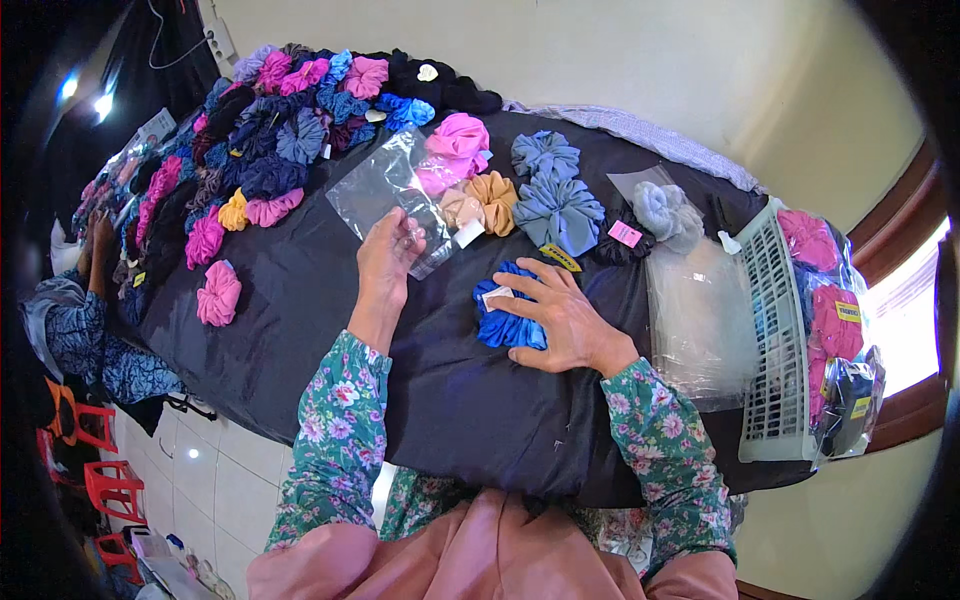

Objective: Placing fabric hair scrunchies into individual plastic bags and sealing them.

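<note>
Between its thumb and fingers, my left hand (391, 251) holds a clear plastic bag (367, 184), raised over the table. My right hand (559, 315) lies over a blue scrunchie (491, 326) with a small white tag, fingers spread and touching it. Just beyond are a pink scrunchie (461, 142), partly behind the bag, and a tan scrunchie (495, 202). Two grey-blue scrunchies (559, 214) lie in line past my right hand. A black scrunchie (626, 247) with a pink tag and fluffy grey scrunchies (664, 214) sit to their right.
A stack of clear plastic bags (697, 322) lies right of my hands, beside a white plastic basket (776, 337) of bagged scrunchies. Piled scrunchies (262, 135) cover the left end of the black-covered table (465, 420). Another person (82, 322) reaches into that pile. Red stools (112, 487) stand below left.
</note>
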The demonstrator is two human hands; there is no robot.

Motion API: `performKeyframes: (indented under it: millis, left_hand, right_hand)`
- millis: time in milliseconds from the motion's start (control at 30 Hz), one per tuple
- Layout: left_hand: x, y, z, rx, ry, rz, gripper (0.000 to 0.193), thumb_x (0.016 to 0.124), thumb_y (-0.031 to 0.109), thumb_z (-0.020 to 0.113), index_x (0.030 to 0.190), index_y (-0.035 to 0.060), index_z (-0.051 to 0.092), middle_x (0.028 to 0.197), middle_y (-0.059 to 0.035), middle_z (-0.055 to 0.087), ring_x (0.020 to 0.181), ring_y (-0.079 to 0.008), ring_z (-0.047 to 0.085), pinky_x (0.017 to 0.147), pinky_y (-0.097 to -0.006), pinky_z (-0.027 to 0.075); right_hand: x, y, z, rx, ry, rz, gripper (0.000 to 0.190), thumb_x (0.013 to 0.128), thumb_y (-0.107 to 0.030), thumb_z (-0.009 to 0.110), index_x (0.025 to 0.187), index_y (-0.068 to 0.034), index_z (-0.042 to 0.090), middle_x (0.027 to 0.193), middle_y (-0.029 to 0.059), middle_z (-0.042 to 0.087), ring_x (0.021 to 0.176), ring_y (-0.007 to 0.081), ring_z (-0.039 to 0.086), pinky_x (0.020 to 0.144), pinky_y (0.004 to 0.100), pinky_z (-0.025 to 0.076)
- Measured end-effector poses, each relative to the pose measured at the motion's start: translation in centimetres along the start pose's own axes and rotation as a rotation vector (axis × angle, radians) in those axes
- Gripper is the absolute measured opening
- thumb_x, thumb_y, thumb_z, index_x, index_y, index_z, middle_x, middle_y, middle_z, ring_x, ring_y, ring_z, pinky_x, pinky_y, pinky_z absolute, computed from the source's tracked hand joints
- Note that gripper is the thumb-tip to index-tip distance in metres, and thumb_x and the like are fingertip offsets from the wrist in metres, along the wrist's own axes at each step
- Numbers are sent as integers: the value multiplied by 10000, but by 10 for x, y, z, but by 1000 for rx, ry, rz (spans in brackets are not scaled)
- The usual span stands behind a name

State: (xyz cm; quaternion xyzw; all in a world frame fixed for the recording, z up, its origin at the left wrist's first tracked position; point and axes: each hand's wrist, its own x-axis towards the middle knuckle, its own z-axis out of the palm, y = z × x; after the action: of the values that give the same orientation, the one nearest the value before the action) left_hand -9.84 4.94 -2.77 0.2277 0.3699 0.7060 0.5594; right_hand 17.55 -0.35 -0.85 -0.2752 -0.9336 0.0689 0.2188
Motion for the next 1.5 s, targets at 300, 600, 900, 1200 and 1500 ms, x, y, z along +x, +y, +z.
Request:
performKeyframes:
  millis: [300, 600, 900, 1200, 1500]
  left_hand:
    - [-2, -6, 1, 43, 43, 42, 202, 949, 246, 638, 1017, 60, 601, 901, -70, 658, 790, -172, 656, 691, -282, 549]
    - [-11, -13, 12, 112, 67, 71, 178, 962, 240, 625, 999, 66, 615, 924, -74, 681, 808, -165, 673, 701, -278, 556]
    - [-27, -20, 28, 62, -14, 118, 161, 961, 239, 636, 955, 81, 610, 894, -58, 682, 773, -129, 670, 675, -265, 561]
    - [-47, -29, 41, 87, -134, 102, 204, 973, 280, 621, 975, 76, 615, 906, -34, 665, 820, -138, 667, 739, -279, 551]
    - [-57, -33, 45, 126, -206, -36, 280, 993, 322, 580, 1085, 63, 631, 1006, -32, 661, 890, -114, 621, 782, -277, 501]
  right_hand:
    - [1, 4, 18, 18, 131, 83, 457, 770, -75, 668, 1222, -123, 625, 1325, 127, 562, 1259, 361, 468, 1048, 473, 403]
    - [11, -13, 13, 675, 357, 283, 318, 879, -62, 595, 1194, -37, 625, 1053, 71, 669, 970, 173, 629, 894, 318, 495]
    - [16, -15, 23, 1699, 345, 672, 259, 979, -196, 571, 1144, 1, 612, 935, 59, 686, 779, 144, 679, 706, 301, 563]
    - [14, -1, 26, 1825, 423, 710, 383, 981, -268, 547, 1197, 47, 571, 1048, 163, 694, 883, 278, 711, 789, 406, 593]
    - [13, 2, 25, 1908, 395, 674, 406, 981, -282, 553, 1243, 28, 540, 1111, 163, 677, 911, 275, 705, 821, 429, 591]
